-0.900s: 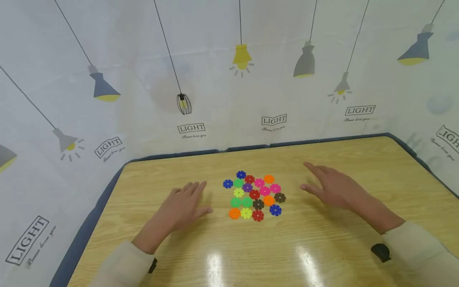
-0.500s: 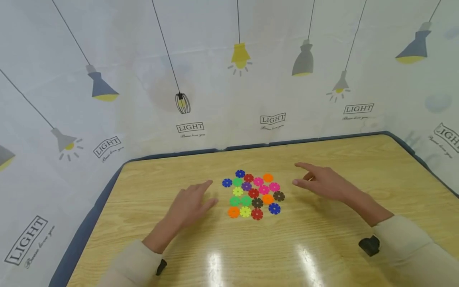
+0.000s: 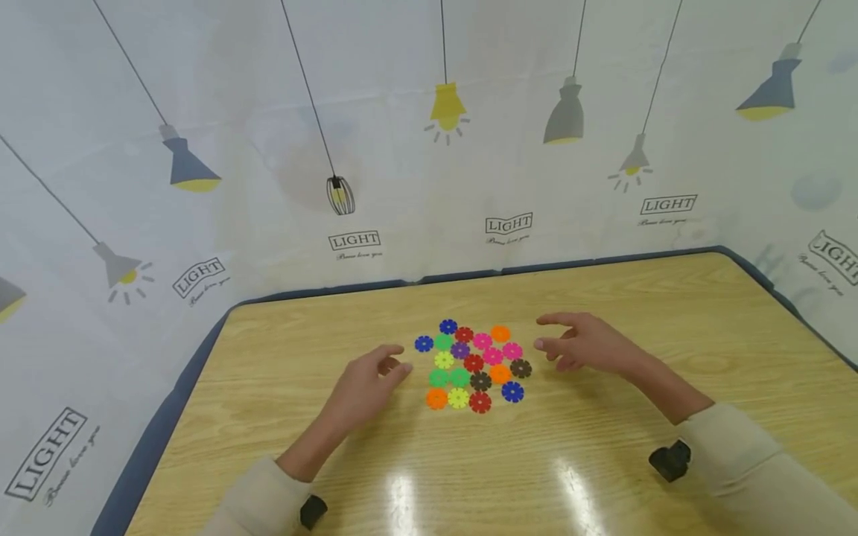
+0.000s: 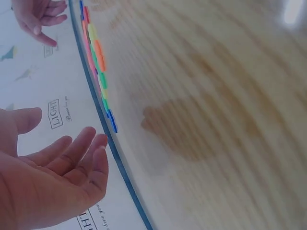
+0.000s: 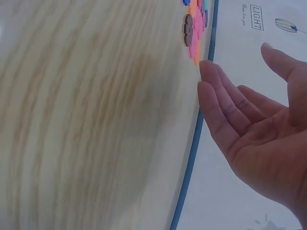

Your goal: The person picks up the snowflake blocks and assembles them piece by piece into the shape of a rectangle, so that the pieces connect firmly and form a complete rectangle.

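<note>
Several flat, notched plastic discs lie in a loose cluster on the wooden table, among them a purple disc (image 3: pixel 459 350), a blue disc (image 3: pixel 424 343), a dark brown disc (image 3: pixel 520 368) and an orange disc (image 3: pixel 436 399). My left hand (image 3: pixel 365 387) hovers to the left of the cluster, fingers loosely bent and holding nothing. On the other side, my right hand (image 3: pixel 593 344) is held above the table near the dark brown disc, its fingers relaxed with nothing in them. Both wrist views show a gap between each palm and the discs, which appear edge-on there.
The wooden table (image 3: pixel 469 469) has a dark blue edge (image 3: pixel 456 277) along its back and sides. Behind it hangs a pale cloth (image 3: pixel 402 149) printed with lamps. A black device (image 3: pixel 670 461) is strapped under the right sleeve, another black device (image 3: pixel 313 511) under the left.
Both hands have moved inward toward the discs, the left one rightward and the right one leftward. Their fingers have bent a little more. The discs lie as before.
</note>
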`<state>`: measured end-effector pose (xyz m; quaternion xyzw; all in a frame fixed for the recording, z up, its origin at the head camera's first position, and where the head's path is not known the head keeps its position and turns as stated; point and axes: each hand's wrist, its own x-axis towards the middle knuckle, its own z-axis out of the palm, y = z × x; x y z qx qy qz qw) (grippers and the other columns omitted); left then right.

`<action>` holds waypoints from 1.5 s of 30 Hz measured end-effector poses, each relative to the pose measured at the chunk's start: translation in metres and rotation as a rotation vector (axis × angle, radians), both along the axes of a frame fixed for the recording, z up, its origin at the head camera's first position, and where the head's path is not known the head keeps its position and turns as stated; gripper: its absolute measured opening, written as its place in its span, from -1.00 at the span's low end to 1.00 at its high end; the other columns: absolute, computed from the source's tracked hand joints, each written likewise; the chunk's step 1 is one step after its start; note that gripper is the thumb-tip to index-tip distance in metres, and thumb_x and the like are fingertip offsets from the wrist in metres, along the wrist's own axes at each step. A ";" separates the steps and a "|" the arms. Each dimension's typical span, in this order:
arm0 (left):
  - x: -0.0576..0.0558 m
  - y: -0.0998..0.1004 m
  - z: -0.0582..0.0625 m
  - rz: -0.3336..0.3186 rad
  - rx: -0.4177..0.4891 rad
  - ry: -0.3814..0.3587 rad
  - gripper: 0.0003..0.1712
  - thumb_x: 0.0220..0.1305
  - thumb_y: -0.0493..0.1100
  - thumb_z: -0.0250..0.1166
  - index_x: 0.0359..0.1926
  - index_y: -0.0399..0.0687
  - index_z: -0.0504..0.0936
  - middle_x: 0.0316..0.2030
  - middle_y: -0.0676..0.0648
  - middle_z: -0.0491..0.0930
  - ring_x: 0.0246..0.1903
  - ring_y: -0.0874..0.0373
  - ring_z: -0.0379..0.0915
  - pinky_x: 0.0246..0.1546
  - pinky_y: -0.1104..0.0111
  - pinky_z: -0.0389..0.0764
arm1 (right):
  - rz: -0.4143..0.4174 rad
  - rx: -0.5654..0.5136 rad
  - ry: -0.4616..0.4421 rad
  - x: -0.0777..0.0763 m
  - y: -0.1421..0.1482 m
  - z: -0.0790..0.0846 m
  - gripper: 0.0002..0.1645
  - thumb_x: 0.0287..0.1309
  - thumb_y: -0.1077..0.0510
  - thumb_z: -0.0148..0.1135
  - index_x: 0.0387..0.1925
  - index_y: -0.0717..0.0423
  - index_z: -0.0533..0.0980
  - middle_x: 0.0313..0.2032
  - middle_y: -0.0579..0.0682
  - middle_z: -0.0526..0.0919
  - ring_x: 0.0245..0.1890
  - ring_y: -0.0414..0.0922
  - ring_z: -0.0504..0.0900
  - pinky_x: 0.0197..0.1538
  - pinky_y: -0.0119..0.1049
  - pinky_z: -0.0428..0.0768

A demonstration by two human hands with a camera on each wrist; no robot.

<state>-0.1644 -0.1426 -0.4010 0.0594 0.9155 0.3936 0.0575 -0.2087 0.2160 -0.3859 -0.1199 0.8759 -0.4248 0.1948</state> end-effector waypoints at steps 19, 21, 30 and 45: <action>0.003 0.009 -0.013 0.028 0.406 -0.346 -0.60 0.39 -0.08 0.17 0.07 -0.30 0.57 -0.33 -0.16 0.70 -0.43 0.05 0.63 -0.38 0.28 0.66 | -0.078 -0.090 -0.262 -0.003 -0.017 -0.025 -0.38 0.32 -0.04 0.18 0.25 0.27 0.37 -0.30 0.11 0.72 -0.39 0.00 0.73 -0.27 -0.16 0.71; 0.004 0.010 -0.014 0.017 0.406 -0.359 -0.60 0.39 -0.08 0.17 0.06 -0.30 0.57 -0.34 -0.17 0.70 -0.47 0.05 0.63 -0.44 0.29 0.65 | -0.083 -0.099 -0.272 -0.002 -0.018 -0.026 -0.37 0.32 -0.04 0.18 0.25 0.28 0.36 -0.30 0.11 0.72 -0.39 0.00 0.73 -0.26 -0.16 0.71; 0.002 0.015 -0.021 -0.010 0.349 -0.406 -0.63 0.37 -0.09 0.20 0.02 -0.29 0.58 -0.43 -0.13 0.67 -0.56 0.13 0.61 -0.52 0.38 0.58 | -0.101 -0.125 -0.301 -0.002 -0.023 -0.033 -0.44 0.29 0.03 0.22 0.17 0.30 0.36 -0.34 0.12 0.70 -0.43 -0.01 0.72 -0.31 -0.17 0.71; 0.000 0.033 -0.024 -0.050 0.089 -0.308 -0.57 0.23 -0.10 0.36 0.02 -0.24 0.48 -0.64 -0.07 0.53 -0.72 0.14 0.41 -0.56 0.34 0.49 | -0.180 -0.032 -0.242 -0.004 -0.035 -0.041 -0.57 0.21 0.13 0.32 0.03 0.19 0.38 -0.54 0.06 0.59 -0.70 -0.11 0.57 -0.57 -0.29 0.60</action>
